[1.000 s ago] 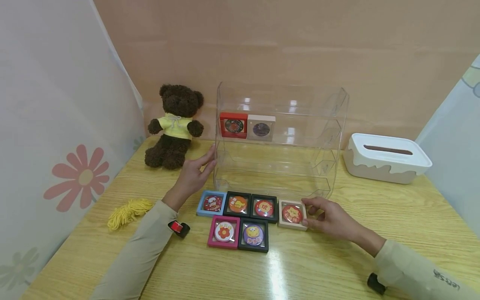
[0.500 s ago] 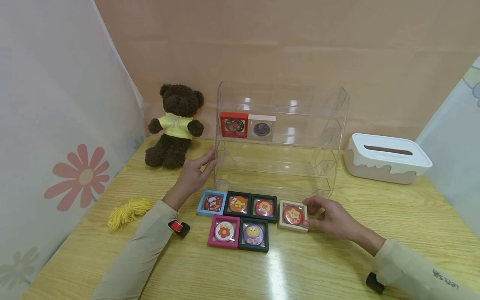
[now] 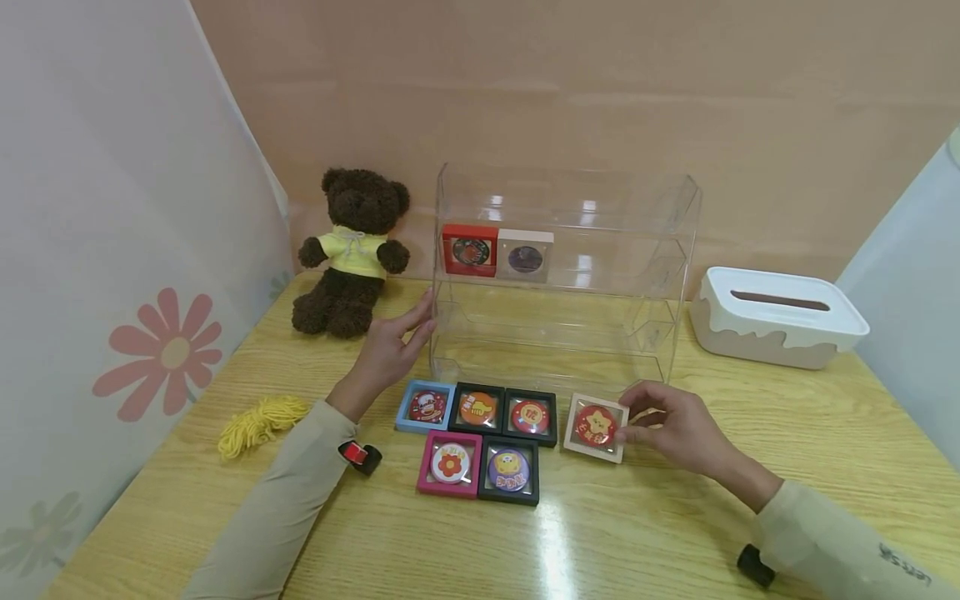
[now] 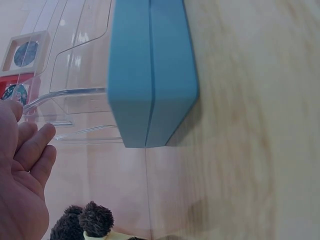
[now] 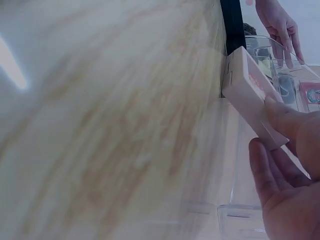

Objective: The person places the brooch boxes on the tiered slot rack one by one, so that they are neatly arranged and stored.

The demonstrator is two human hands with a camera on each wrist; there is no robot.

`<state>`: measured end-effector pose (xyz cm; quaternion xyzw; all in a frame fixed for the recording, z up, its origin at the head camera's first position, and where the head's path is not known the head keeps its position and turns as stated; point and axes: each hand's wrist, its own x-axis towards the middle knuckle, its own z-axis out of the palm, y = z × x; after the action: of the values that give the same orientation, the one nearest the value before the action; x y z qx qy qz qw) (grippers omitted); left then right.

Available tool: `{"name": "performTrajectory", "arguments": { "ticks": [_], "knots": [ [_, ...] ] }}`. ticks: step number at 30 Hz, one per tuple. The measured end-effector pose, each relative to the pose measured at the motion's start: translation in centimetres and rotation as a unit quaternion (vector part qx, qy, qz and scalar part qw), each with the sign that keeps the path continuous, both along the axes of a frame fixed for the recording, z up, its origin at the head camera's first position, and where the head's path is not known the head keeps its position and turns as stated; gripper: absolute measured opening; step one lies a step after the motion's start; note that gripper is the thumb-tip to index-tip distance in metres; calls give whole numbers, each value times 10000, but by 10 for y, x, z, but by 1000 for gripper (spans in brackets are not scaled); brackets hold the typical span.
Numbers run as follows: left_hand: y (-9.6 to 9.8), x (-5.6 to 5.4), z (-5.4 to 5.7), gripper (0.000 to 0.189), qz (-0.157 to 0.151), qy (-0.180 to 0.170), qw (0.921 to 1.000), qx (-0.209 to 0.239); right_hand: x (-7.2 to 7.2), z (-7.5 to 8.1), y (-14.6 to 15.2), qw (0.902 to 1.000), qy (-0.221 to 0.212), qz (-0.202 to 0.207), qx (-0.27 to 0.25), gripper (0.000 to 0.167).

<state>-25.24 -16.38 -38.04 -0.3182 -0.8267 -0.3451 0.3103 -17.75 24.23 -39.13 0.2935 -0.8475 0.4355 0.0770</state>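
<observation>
In the head view my right hand (image 3: 678,425) pinches the right edge of a beige square display frame (image 3: 596,427) holding a red round badge with a yellow star figure. The right wrist view shows this frame (image 5: 252,95) tilted, with thumb and fingers at its end. My left hand (image 3: 386,354) rests with extended fingers against the left side of a clear acrylic display rack (image 3: 622,267). A red frame (image 3: 470,250) and a whitish frame (image 3: 526,256) stand on the rack's upper tier. Left of the beige frame lie blue (image 3: 425,407), black (image 3: 531,417) and pink (image 3: 449,464) badge frames.
A brown teddy bear (image 3: 352,250) in a yellow top sits left of the rack. Yellow cord (image 3: 262,425) lies at the left of the wooden table (image 3: 360,542). A white tissue box (image 3: 780,317) stands at the right, and a peach backdrop hangs behind.
My right hand has shifted slightly right and away from me with the beige frame, which has turned and tilted and now stands farther from the black frame. My left hand stays at the rack.
</observation>
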Motion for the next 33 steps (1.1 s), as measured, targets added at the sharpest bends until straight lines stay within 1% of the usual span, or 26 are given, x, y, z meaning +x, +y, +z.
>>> {"name": "performTrajectory", "arguments": {
  "ticks": [2,8,11,14,18,21,25,29,33],
  "knots": [
    [0,0,0,49,-2,22,10000,-8,0,0,0,9997,48,38,-221,32],
    [0,0,0,49,-17,-42,10000,-20,-2,0,2,9972,427,-36,-617,30],
    [-1,0,0,49,-20,-48,10000,-6,-3,0,3,9955,487,37,-815,30],
    [-1,1,0,49,-22,-54,10000,12,-4,2,3,9948,476,-2,-903,30],
    [-1,0,0,48,-8,-72,10000,31,-5,9,4,9945,399,-199,-945,28],
    [0,-1,-1,48,5,-82,10000,30,-7,17,5,9932,373,-249,-1075,25],
    [0,0,0,49,39,-94,9999,-15,-9,29,5,9900,351,-318,-1331,19],
    [0,0,0,49,75,-131,9999,-61,-11,40,7,9867,277,-523,-1516,11],
    [-1,1,0,48,45,-140,9999,-64,-16,49,9,9816,212,-592,-1805,5]
  ]
}}
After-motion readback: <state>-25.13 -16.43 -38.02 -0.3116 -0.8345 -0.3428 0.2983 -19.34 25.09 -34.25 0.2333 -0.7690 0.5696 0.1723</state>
